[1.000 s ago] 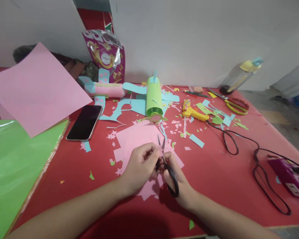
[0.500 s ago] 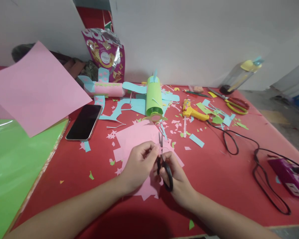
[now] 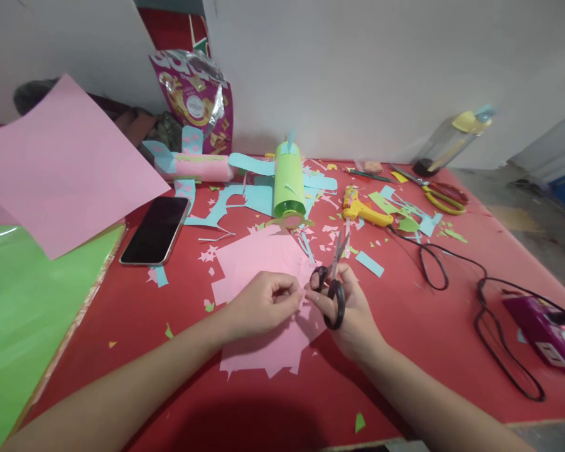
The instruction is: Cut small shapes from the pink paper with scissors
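My right hand (image 3: 353, 307) is closed on black-handled scissors (image 3: 335, 282), whose blades point away from me and stand slightly apart. My left hand (image 3: 268, 304) is in a pinch close to the right fingertips; a tiny pink scrap of paper seems to lie between them, mostly hidden. Below both hands lie overlapping pink paper sheets (image 3: 249, 257) with ragged cut edges. Just beyond them stands a green paper-covered tube (image 3: 289, 179) with blue paper strips. A pink tube (image 3: 204, 168) with blue spotted fins lies to its left.
A phone (image 3: 156, 231), a green sheet (image 3: 32, 314) and a large pink sheet (image 3: 70, 169) are on the left. To the right are a yellow glue gun (image 3: 370, 213) with a looping cord, yellow-and-red-handled scissors (image 3: 445, 198), a bottle (image 3: 452, 144) and a purple power strip (image 3: 546, 333). Paper scraps litter the red table.
The scissors have swung right, away from the left fingertips, and their blades have parted. My right fingertips now meet the left ones near the small scrap.
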`<move>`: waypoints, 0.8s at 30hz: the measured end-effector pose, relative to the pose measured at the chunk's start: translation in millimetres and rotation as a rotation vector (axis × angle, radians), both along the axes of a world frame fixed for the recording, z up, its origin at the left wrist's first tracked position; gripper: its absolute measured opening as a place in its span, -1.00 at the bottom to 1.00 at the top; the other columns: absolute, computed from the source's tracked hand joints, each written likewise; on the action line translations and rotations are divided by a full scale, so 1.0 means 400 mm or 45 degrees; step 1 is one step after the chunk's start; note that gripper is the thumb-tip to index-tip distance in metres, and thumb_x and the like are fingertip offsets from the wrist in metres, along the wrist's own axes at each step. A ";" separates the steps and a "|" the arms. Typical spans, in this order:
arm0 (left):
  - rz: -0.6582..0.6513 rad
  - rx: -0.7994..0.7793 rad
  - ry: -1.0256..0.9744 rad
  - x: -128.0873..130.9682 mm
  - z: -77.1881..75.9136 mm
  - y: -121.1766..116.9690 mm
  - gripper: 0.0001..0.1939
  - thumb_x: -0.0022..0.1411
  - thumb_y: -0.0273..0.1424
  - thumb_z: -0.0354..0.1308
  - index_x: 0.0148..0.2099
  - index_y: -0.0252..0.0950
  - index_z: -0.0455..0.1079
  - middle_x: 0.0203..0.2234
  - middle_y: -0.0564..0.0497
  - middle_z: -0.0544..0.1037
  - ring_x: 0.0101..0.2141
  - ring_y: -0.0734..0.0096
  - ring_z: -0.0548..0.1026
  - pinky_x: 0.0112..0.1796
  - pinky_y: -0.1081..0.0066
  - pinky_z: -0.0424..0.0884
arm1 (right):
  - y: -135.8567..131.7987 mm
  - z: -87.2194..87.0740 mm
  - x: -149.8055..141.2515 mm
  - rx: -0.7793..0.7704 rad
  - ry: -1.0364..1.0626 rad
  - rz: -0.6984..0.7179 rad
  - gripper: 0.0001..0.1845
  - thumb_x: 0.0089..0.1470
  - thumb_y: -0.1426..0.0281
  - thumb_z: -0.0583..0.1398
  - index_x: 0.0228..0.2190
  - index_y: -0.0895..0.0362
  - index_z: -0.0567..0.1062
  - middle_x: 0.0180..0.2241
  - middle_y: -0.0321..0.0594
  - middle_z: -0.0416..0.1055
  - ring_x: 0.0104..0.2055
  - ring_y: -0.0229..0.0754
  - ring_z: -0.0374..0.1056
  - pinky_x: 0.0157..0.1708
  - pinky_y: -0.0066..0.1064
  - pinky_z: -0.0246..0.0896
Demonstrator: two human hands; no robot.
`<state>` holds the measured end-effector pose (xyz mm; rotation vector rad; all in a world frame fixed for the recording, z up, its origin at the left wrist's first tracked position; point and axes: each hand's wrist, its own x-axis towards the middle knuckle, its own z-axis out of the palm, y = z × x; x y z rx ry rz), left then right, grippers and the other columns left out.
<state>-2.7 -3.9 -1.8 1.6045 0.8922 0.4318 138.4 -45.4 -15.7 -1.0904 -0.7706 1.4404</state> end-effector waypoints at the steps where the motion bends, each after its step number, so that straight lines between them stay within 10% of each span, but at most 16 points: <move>1: -0.040 0.012 0.026 -0.002 -0.002 0.002 -0.78 0.05 -0.45 -0.11 -0.61 -0.33 0.13 -0.74 0.17 0.14 -0.68 0.63 0.13 -0.63 0.57 0.07 | 0.000 0.001 0.000 -0.002 0.007 0.020 -0.65 -0.24 0.51 0.25 -0.50 0.08 0.14 -0.49 -0.43 0.22 -0.53 -0.42 0.14 -0.54 -0.57 0.06; 18: -0.534 0.207 0.076 -0.023 0.002 0.035 -0.73 -0.01 -0.53 -0.10 -0.68 -0.31 -0.06 -0.75 0.18 -0.02 -0.69 0.65 -0.05 -0.65 0.56 -0.07 | -0.013 0.017 -0.012 0.007 -0.077 0.363 -0.58 -0.31 0.58 0.24 -0.51 0.08 0.09 -0.55 -0.49 0.11 -0.62 -0.47 0.02 -0.64 -0.60 -0.11; 24: -0.432 0.253 0.139 -0.015 -0.001 0.039 -0.73 0.00 -0.49 -0.09 -0.68 -0.31 -0.04 -0.75 0.18 -0.03 -0.68 0.63 -0.03 -0.64 0.55 -0.06 | -0.011 0.011 -0.016 -0.027 -0.100 0.255 -0.57 -0.31 0.60 0.23 -0.51 0.07 0.07 -0.55 -0.49 0.15 -0.61 -0.47 0.07 -0.64 -0.62 -0.04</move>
